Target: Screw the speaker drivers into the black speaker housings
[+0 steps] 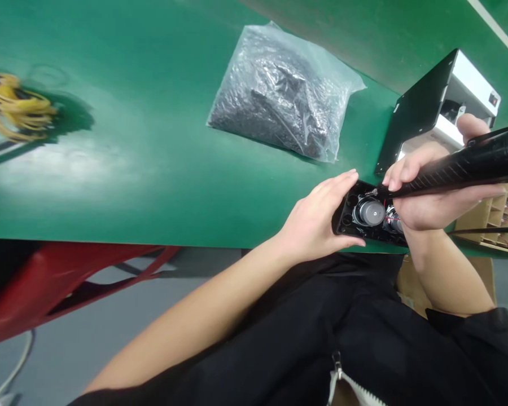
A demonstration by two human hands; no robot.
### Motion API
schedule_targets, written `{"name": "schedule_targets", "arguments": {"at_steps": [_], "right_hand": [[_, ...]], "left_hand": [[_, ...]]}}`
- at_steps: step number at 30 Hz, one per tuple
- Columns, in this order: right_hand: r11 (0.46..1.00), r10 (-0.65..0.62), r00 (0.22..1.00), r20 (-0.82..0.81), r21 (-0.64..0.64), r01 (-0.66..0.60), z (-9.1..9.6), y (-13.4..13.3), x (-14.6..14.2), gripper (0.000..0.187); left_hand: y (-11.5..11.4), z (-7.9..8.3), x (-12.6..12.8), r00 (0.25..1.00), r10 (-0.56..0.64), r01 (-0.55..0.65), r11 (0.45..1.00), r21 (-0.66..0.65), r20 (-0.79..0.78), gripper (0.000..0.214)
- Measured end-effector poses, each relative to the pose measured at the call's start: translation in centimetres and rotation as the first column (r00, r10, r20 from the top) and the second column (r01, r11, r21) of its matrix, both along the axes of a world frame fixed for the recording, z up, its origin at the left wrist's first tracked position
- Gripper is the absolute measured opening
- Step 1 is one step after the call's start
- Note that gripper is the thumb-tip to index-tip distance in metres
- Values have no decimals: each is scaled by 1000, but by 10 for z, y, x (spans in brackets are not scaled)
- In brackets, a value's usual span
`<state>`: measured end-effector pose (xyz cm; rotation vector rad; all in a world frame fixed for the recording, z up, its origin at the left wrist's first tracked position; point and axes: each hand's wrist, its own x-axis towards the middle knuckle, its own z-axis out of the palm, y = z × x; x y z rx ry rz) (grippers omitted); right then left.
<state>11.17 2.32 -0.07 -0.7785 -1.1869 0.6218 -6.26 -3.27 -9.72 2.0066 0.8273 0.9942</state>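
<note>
A black speaker housing point(346, 224) lies at the front edge of the green table, its inner side facing up. Inside it sit two round silver speaker drivers point(371, 213), the second partly covered by my right hand. My left hand point(322, 217) is closed around the housing's left end, fingers along the far side and thumb along the near side. My right hand point(427, 186) grips a black electric screwdriver point(461, 166), held at a slant. Its tip, with a spring around it, points down at the housing's far left area; whether a screw is there I cannot make out.
A clear plastic bag point(285, 93) of small dark parts lies beyond my hands. A black-and-white machine point(423, 107) stands at the right, behind my right hand. Cardboard dividers point(506, 217) show at far right. A yellow cable bundle point(19, 107) lies at far left, a red chair point(46, 282) below it.
</note>
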Motion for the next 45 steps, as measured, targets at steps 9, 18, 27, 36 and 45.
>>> {"name": "schedule_targets", "arguments": {"at_steps": [9,18,27,36,45], "right_hand": [[1000,15,1000,-26,-24,-16,3,-2,1,84],[997,56,998,-43,-58,-58,0,-2,2,84],[999,36,997,62,-41,-34,-1,0,10,91],[997,45,999,-6,-64,-45,4,-3,5,83],[995,56,996,-75,-73,-61,3,-4,3,84]], "left_hand": [[0,-1,0,1000,-1,1,1000,3,10,125],[-1,0,1,1000,7,-8,1000,14,23,125],[-1,0,2,1000,10,-11,1000,20,18,124],[-1,1,1,1000,9,-9,1000,13,13,126],[-1,1,1,1000,6,-6,1000,7,11,127]]}}
